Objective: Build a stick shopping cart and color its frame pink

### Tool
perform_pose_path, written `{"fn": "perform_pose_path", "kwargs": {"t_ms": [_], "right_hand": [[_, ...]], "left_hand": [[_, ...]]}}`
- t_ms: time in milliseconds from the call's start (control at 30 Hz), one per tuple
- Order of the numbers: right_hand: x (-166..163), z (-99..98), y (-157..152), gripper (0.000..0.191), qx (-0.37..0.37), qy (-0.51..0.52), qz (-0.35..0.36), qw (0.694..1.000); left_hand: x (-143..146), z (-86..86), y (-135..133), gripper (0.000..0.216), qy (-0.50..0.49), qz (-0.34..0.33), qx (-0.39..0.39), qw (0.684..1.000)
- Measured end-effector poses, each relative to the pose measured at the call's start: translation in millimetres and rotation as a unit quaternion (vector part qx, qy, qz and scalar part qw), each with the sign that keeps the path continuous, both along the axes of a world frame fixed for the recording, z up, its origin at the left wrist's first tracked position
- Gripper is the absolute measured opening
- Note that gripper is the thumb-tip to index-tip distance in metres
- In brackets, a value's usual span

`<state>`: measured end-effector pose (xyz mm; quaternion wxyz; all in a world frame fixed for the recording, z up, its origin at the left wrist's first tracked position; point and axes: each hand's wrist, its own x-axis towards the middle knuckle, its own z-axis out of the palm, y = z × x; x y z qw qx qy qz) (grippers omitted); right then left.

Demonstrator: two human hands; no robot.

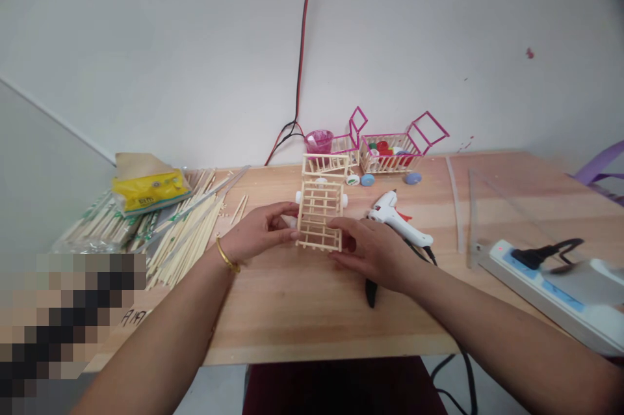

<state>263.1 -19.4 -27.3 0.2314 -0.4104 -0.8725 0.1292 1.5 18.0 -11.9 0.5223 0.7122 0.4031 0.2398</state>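
Observation:
A small cart frame (319, 210) built of pale wooden sticks, with white cap wheels, stands on the wooden table (292, 311). My left hand (258, 229), with a gold bangle at the wrist, grips its left side. My right hand (370, 249) holds its lower right corner. Both hands keep the frame just above the tabletop. A white hot glue gun (397, 220) lies right of the frame, close to my right hand.
Loose sticks (185, 226) and a yellow tissue pack (149, 187) lie at the left. Pink stick carts (390, 148) with coloured caps and a pink cup (319, 140) stand by the wall. A power strip (550, 285) and a clear ruler (475, 213) are at the right.

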Motion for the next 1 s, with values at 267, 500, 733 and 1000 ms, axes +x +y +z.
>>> {"fn": "perform_pose_path", "kwargs": {"t_ms": [267,500,733,1000], "right_hand": [[-0.5,2.6,-0.4,0.050,-0.023,0.018,-0.008,1.000],[-1.4,3.4,-1.1,0.052,-0.037,0.026,-0.013,0.999],[-1.0,2.1,0.2,0.040,-0.006,0.012,0.004,1.000],[0.2,1.7,0.4,0.043,-0.007,0.006,0.001,1.000]], "left_hand": [[-0.9,-1.5,-0.3,0.054,-0.002,-0.003,0.001,1.000],[0.7,1.1,-1.3,0.051,-0.014,-0.004,0.003,1.000],[1.2,0.4,-0.5,0.057,-0.026,-0.001,-0.006,1.000],[0.5,-0.1,-0.6,0.054,-0.014,-0.005,-0.009,1.000]]}}
